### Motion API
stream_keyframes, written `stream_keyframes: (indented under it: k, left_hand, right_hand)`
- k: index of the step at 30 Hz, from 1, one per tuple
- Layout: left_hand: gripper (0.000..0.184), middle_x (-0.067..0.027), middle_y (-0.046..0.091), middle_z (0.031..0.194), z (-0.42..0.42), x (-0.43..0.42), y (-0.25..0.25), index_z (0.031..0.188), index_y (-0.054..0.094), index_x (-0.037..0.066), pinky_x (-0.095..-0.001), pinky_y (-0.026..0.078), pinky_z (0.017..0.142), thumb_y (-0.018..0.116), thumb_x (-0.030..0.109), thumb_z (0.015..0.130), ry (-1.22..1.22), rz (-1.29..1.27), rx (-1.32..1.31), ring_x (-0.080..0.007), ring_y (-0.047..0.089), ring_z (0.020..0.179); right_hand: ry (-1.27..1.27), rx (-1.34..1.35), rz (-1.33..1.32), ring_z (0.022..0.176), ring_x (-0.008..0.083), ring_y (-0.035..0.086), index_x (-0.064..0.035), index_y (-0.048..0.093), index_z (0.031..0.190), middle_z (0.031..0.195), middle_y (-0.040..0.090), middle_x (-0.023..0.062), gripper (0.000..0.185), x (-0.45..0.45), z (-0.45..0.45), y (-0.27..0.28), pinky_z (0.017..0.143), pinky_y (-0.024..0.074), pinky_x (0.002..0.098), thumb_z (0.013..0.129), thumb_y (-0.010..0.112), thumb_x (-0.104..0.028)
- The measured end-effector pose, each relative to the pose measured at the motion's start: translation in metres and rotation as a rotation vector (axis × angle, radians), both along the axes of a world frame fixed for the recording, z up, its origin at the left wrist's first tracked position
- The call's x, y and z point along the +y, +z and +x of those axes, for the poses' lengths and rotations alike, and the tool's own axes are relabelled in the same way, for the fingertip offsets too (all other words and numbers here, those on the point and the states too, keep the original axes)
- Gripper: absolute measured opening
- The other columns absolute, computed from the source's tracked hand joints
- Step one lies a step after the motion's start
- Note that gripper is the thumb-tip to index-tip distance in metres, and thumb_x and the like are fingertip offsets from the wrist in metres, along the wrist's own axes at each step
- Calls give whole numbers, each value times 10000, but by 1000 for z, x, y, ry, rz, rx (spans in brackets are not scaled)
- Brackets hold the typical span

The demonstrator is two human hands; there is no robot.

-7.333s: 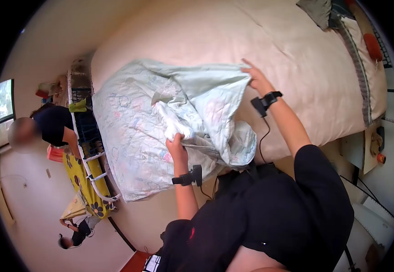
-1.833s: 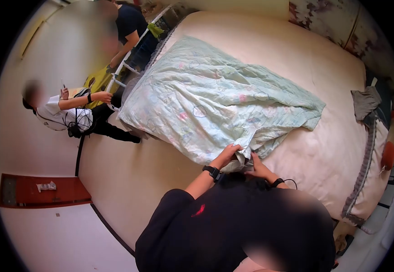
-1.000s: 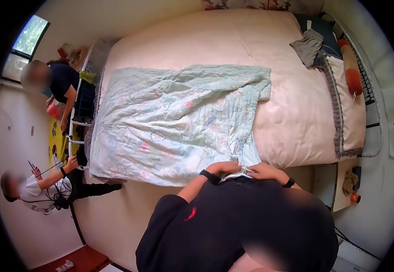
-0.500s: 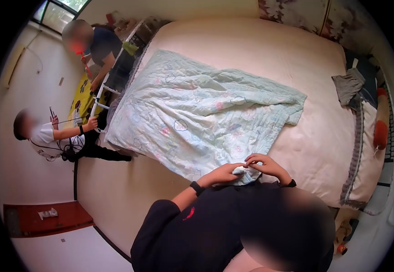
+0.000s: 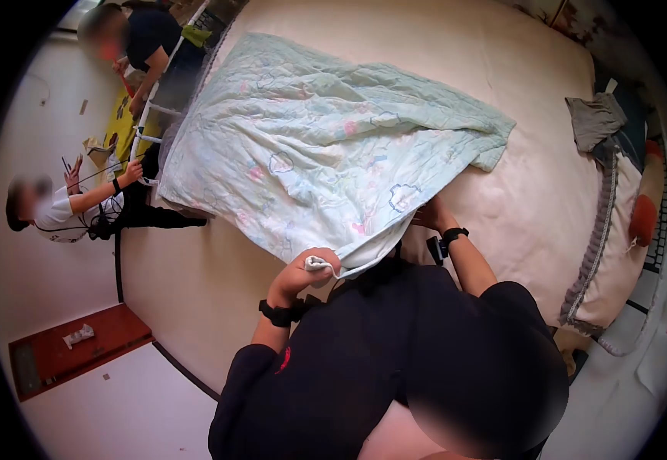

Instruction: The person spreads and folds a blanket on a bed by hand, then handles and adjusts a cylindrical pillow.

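A pale green patterned quilt (image 5: 295, 146) lies spread and wrinkled over the bed, its near edge lifted towards my body. My left hand (image 5: 312, 270) is closed around the quilt's near left corner, and a folded bit of white hem pokes out of the fist. Farther right, my right hand (image 5: 431, 213) grips the near edge, its fingers partly hidden by the cloth. Between my hands the edge hangs in a loose fold, showing the white underside. Both wrists wear black bands.
The quilt rests on a bed with a cream sheet (image 5: 533, 222). A grey cloth (image 5: 596, 123) and an orange-ended bolster (image 5: 643, 218) lie at the right. Two people stand by a white rail (image 5: 143, 130) at the left. A red-brown board (image 5: 111, 349) is at lower left.
My hands, close together before, have moved apart: the left towards the left, the right up along the quilt's edge. The quilt's near edge has been drawn out between them. The view has shifted.
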State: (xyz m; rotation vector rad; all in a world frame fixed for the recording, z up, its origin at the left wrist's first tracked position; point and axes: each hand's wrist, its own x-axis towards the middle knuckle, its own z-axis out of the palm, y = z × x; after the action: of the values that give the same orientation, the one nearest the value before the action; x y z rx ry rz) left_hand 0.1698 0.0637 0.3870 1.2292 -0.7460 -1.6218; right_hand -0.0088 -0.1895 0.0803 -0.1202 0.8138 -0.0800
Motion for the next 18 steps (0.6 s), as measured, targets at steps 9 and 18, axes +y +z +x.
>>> stream_keyframes:
  k: [9, 18]
  left_hand:
    - [183, 1, 440, 723, -21, -23, 0, 757, 482, 34, -222, 314, 654, 523, 199, 824, -249, -96, 89, -89, 375, 688]
    - [214, 1, 447, 722, -21, -31, -1, 763, 496, 30, -222, 317, 654, 533, 232, 822, -335, -184, 143, -87, 393, 695]
  right_hand:
    - [-532, -163, -184, 1055, 266, 460, -36, 388, 1202, 1186, 450, 144, 489, -36, 2, 1, 887, 387, 431, 840, 454, -357]
    - [-684, -226, -511, 1034, 259, 485, 4, 455, 1145, 1155, 492, 148, 442, -61, -21, 58, 907, 379, 396, 843, 450, -319]
